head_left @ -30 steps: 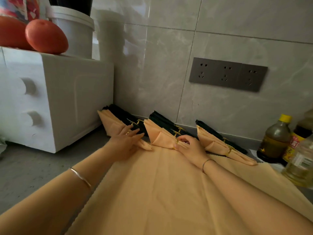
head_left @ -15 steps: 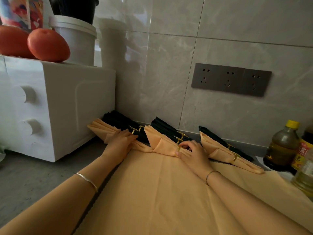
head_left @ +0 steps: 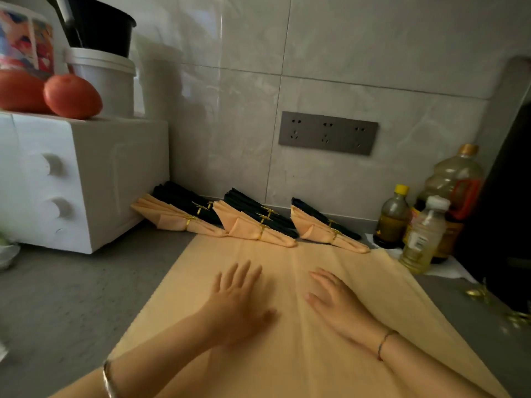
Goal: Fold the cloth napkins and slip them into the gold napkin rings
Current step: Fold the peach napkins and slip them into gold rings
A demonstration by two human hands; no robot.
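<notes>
A large peach cloth napkin (head_left: 281, 354) lies spread flat on the grey counter. My left hand (head_left: 238, 300) and my right hand (head_left: 336, 303) rest on it palm down with straight fingers, side by side, holding nothing. Along the wall behind the cloth stand three groups of folded napkins in gold rings: a left group (head_left: 175, 216), a middle group (head_left: 253, 225) and a right group (head_left: 324, 231), each with peach napkins in front and dark ones behind. Loose gold napkin rings (head_left: 477, 291) lie on the counter at the right.
A white appliance (head_left: 71, 179) with two knobs stands at the left, carrying tomatoes (head_left: 71, 96) and a white bucket (head_left: 106, 81). Oil and sauce bottles (head_left: 422, 234) cluster at the right beside a dark object (head_left: 502, 225). A socket strip (head_left: 327, 133) is on the tiled wall.
Both hands have left the ringed napkins at the wall and pulled back toward me onto the spread peach cloth, now lying flat. The view has tilted wider.
</notes>
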